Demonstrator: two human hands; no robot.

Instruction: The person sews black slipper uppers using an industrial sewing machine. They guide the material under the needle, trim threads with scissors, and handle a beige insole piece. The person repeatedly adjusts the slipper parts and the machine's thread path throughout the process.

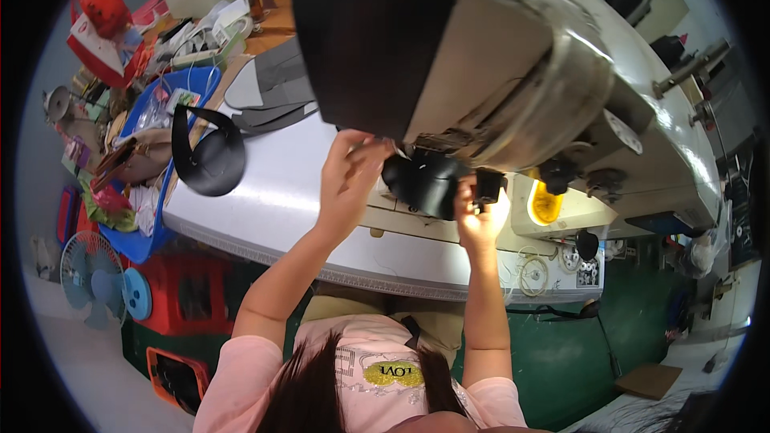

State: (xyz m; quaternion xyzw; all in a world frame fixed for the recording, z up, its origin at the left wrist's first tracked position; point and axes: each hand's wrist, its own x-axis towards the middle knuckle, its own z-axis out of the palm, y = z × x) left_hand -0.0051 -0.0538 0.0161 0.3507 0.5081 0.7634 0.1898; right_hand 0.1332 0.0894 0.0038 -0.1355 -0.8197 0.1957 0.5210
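A sewing machine (513, 72) fills the upper middle, its dark head cover hanging over the work. Under it sits a curved, glossy black piece (429, 184) that looks like leather or a similar sheet. My right hand (481, 220) is closed at the right edge of this piece, by a small black block of the machine. On the other side, my left hand (353, 168) is raised close under the head cover, its fingers pinched near the needle area. What they hold, if anything, is too small to make out.
A looped black piece (212, 156) and grey flat pieces (281, 80) lie on the white table (249, 200) at left. Beyond its edge stand a crowded blue basket (140, 244) and a fan (96, 277). A yellow-lit opening (545, 202) and bobbins (571, 258) are at right.
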